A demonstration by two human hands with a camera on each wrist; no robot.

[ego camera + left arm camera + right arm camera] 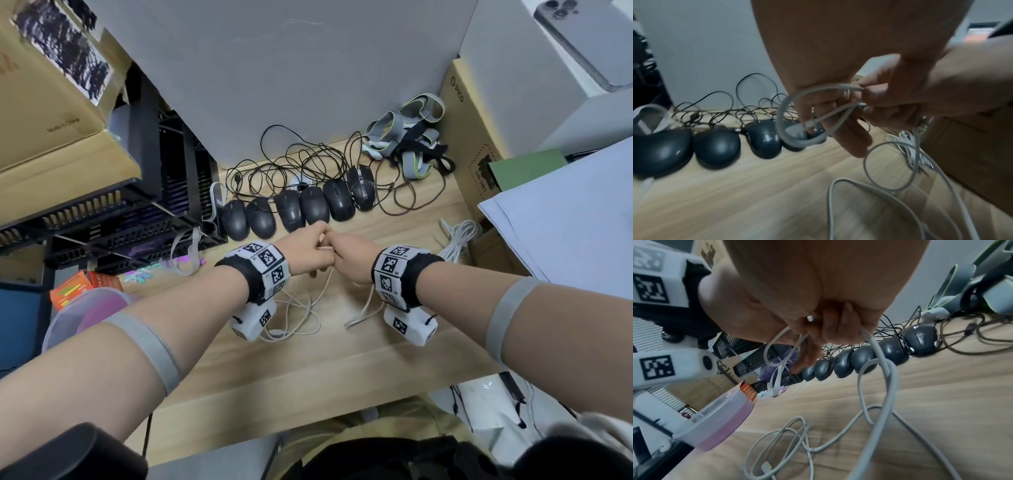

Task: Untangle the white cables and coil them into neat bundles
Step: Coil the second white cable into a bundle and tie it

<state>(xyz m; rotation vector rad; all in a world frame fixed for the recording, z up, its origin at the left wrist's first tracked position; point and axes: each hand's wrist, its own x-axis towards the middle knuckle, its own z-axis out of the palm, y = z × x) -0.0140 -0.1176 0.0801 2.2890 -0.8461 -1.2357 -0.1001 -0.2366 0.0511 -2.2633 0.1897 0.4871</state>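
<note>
My two hands meet above the middle of the wooden desk (325, 370). My left hand (308, 251) holds a small loop of white cable (785, 116), its fingers curled through it. Touching it from the right, my right hand (352, 257) pinches the same cable (877, 356) at its fingertips. From both hands the cable hangs down into loose tangled loops (298, 318) on the desk below my wrists. A second white cable bundle (459, 240) lies at the right, beside a cardboard box.
A row of several black mice (294, 209) with tangled black cords (301, 164) lies just beyond my hands. Grey straps (407, 137) sit at the back right, black trays (113, 212) at the left, a pink-lidded tub (85, 308) near my left forearm, white papers (561, 212) at the right.
</note>
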